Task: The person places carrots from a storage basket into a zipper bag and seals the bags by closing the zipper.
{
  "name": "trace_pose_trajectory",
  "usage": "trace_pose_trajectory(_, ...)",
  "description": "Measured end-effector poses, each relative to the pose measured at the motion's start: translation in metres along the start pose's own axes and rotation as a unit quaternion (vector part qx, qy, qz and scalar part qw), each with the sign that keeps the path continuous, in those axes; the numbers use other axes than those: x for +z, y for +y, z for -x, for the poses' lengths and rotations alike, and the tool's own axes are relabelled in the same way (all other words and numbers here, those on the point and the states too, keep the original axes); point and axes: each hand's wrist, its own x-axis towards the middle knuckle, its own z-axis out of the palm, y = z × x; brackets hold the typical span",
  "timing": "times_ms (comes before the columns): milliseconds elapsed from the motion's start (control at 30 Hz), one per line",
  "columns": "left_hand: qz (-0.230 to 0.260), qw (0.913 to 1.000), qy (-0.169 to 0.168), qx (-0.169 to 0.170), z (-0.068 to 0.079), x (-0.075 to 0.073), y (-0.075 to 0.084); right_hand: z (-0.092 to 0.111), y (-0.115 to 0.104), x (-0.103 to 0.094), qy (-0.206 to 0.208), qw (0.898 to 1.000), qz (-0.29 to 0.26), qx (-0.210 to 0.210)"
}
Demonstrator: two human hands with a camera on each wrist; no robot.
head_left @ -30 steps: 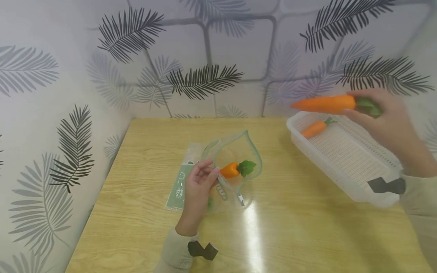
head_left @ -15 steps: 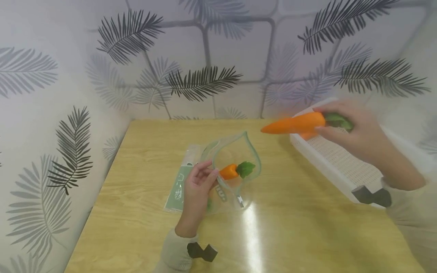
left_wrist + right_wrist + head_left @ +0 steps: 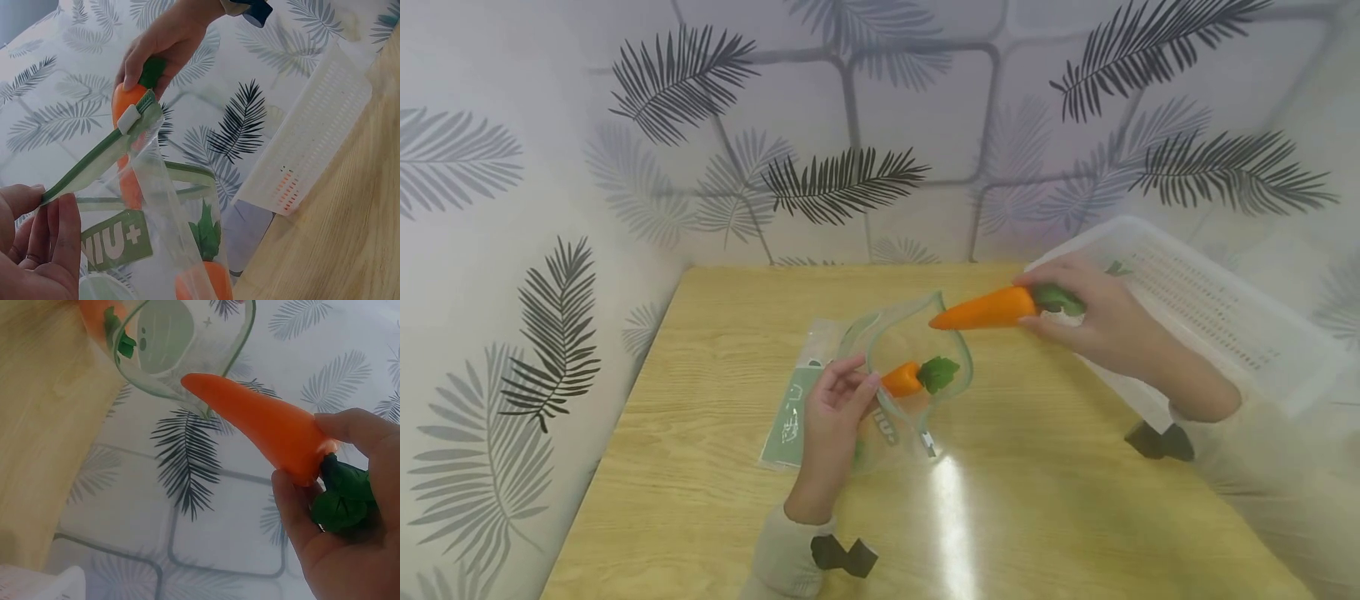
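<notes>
Since 1 second ago, the right hand (image 3: 1101, 321) is carrying the long orange toy carrot with green leaves (image 3: 988, 307) down and leftward, away from the white perforated plastic basket (image 3: 1210, 308) at 2 o'clock on the table, until its tip is hovering just at the rim of the clear zip-top plastic bag with a green seal (image 3: 917, 367). The fingers are curling around the leafy end, gripping it.

The left hand (image 3: 835, 412) is pinching the bag's near lip between thumb and fingers, holding the mouth wide near the middle of the pale wooden table (image 3: 1037, 517). The left wrist view shows the white slider (image 3: 130, 117) sitting at the seal's far end.

Judging by the pose, the insertion step is in hand: the next move calls for tilting the tip down through the opening, toward 8 o'clock, while the lip stays lifted.

Inside the bag, 1 smaller orange toy carrot (image 3: 917, 376) is already lying. The basket's contents are mostly hidden behind the right hand.
</notes>
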Motion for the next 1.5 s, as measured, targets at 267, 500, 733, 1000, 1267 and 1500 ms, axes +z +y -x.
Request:
trace_pose_trajectory(267, 0.010, 0.9999, -0.007, 0.009, -0.001, -0.001, -0.002, -0.009, 0.001, 0.031, -0.004, 0.999, -0.037, -0.010)
trace_pose_trajectory(500, -0.001, 1.0000, 0.000, 0.005, 0.000, -0.001, -0.003, -0.016, -0.001, 0.049, -0.014, 0.999, -0.049, 0.018)
trace_pose_trajectory(733, -0.006, 0.9999, 0.008, -0.010, 0.001, -0.001, -0.002, -0.023, 0.000, 0.067, -0.019, 0.999, -0.048, 0.011)
trace_pose_trajectory(1000, 0.009, 1.0000, 0.000, 0.000, 0.000, 0.002, 0.002, -0.029, -0.004, 0.081, -0.004, 0.999, -0.044, -0.006)
trace_pose_trajectory(1267, -0.004, 1.0000, -0.003, -0.008, 0.000, 0.001, 0.002, -0.031, -0.003, 0.090, -0.023, 0.999, -0.019, 0.023)
trace_pose_trajectory(1500, 0.003, 0.9998, -0.009, -0.020, -0.003, -0.001, -0.001, -0.033, -0.005, 0.095, -0.016, 1.000, 0.004, 0.018)
